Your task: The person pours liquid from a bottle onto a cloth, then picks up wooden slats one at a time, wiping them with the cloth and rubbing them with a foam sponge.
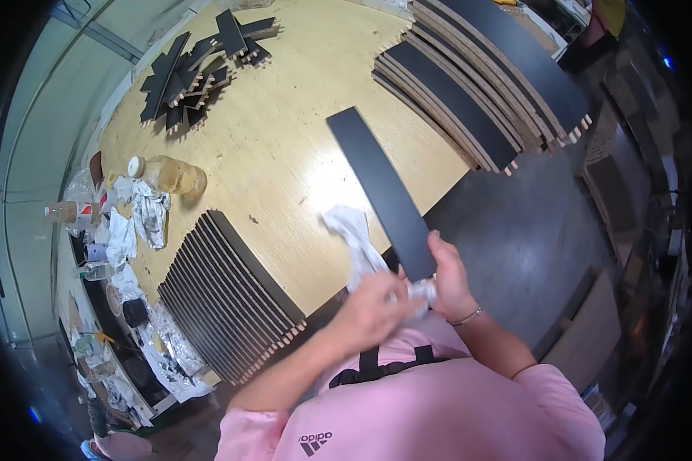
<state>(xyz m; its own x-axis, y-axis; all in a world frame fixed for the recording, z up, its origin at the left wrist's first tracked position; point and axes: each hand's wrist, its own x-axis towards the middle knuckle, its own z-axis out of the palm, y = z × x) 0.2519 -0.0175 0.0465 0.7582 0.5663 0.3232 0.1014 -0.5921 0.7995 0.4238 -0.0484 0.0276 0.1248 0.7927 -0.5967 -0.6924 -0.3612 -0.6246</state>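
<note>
A long dark board [378,192] is held at its near end in my right hand [452,276], thumb along its edge, the board tilted up over the table's front edge. My left hand [373,311] is closed on a white cloth [354,234], just below the board's near end. Part of the cloth trails up beside the board, and another bit shows between my two hands. The left fingers are slightly blurred, and I cannot tell whether the cloth touches the board.
On the wooden table [284,154] lies a row of dark boards [231,296] with dowels, left of me. Larger boards [469,84] are stacked at the right, and crossed pieces [184,77] lie at the far left. A bottle of yellowish liquid [173,175] lies near rags [150,211].
</note>
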